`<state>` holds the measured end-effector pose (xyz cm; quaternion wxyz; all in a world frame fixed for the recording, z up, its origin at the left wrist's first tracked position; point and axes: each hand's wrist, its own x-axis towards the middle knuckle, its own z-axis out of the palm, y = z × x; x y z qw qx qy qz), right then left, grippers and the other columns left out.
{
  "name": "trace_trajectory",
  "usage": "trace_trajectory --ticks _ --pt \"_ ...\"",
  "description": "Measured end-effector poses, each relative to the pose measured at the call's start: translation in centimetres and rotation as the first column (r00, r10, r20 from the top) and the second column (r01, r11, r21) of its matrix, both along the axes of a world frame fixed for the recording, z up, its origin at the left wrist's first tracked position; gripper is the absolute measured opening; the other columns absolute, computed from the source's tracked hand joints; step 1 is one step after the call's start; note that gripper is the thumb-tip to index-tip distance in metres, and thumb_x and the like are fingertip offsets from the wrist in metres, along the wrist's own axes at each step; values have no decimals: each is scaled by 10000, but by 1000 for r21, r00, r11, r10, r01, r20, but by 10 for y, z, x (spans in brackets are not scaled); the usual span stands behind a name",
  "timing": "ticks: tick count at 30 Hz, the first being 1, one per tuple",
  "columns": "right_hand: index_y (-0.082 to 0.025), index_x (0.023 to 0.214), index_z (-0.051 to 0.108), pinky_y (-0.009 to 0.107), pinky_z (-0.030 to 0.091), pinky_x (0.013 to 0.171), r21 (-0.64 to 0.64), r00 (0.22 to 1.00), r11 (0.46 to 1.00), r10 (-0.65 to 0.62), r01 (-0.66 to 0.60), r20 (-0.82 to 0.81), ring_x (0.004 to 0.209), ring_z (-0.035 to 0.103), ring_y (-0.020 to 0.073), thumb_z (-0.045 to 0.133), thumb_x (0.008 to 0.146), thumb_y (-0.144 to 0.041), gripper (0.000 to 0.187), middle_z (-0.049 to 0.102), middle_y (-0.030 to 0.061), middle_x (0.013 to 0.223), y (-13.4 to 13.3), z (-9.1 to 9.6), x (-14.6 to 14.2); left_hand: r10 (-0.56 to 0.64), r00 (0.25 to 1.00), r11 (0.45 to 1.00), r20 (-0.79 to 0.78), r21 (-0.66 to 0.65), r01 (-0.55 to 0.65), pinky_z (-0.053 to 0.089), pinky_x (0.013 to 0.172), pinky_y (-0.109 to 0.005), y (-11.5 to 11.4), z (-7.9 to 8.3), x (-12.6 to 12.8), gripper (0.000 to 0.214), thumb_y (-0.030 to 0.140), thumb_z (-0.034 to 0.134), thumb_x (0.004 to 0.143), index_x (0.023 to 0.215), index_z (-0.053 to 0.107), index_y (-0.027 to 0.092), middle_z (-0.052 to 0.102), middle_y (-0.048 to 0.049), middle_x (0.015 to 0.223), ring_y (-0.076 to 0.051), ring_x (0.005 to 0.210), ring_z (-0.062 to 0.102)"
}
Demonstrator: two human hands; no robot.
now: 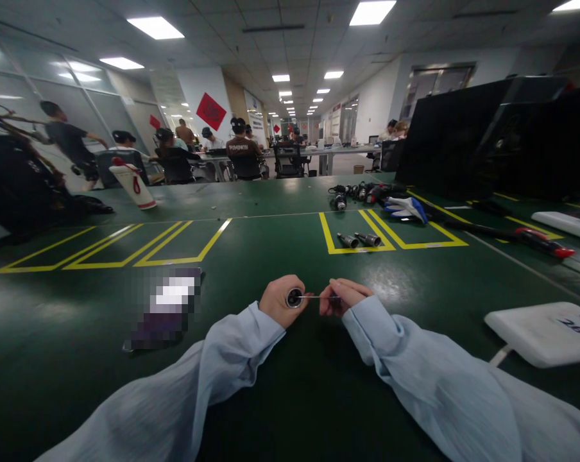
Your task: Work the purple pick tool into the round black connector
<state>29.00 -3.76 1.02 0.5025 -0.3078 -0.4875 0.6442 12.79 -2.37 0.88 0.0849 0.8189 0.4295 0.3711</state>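
My left hand (pixel 283 300) is closed around a metal cylindrical part (pixel 294 297), its round open end turned toward me. Pinched in the fingers of my right hand (pixel 345 296) is a thin metal rod (pixel 312 296). The rod's far end reaches the rim of the cylinder; whether it goes inside I cannot tell. Most of the rod's other end is hidden by my fingers. Beyond my hands, two similar metal parts (pixel 348 240) (pixel 368 239) lie inside a yellow taped rectangle on the green table (pixel 290 221).
Left lies a blurred-out phone-like object (pixel 167 308); a white cup (pixel 133 185) stands farther back. To the right are a white box (pixel 547 333), a red-and-black handled tool (pixel 543 242), a blue-and-white glove (pixel 408 210) and dark tools (pixel 362 192). People sit at desks beyond.
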Motion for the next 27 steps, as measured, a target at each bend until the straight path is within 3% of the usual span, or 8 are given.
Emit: trace_trajectory --ticks 2,7,9,16,20,27 --pt "-133 567 593 215 413 452 1 1000 1000 -7 7 -17 434 525 92 574 674 -440 325 599 21 487 0 -1 0 10 1000 1000 -2 2 -10 353 493 -207 1 -1 0 135 209 515 667 553 453 173 460 28 533 -91 508 444" --pt "-143 585 601 213 416 466 214 988 972 -122 99 98 453 513 89 541 718 -421 313 580 10 487 -5 -3 -2 52 997 998 -54 44 -49 351 489 -212 3 -4 0 166 239 507 696 551 455 176 460 23 534 -94 502 437" --pt "-146 589 601 217 422 471 236 983 967 -128 94 131 457 514 90 535 723 -424 315 579 10 490 -6 -4 -3 67 996 996 -63 64 -63 352 489 -213 3 -4 0 180 247 497 708 547 457 178 460 23 531 -94 499 431" --pt "-137 565 588 215 402 451 -16 994 999 35 -37 -102 448 541 100 607 654 -412 289 596 17 483 1 -7 -5 63 998 996 -9 67 -62 359 496 -212 2 -4 0 184 245 498 705 539 452 179 460 25 529 -91 496 435" --pt "-135 551 586 213 387 430 -62 989 997 44 -54 -144 431 537 102 619 633 -415 294 593 21 472 3 -7 -4 45 999 997 -25 62 -44 359 500 -211 2 -4 0 182 243 493 709 544 451 180 461 25 533 -93 503 442" --pt "-144 586 606 207 413 469 195 986 976 -121 98 110 446 507 82 556 710 -401 291 580 4 478 -6 -3 -1 22 996 996 -91 84 -14 351 501 -218 3 -4 -1 168 218 473 729 568 447 176 454 17 548 -98 511 437"
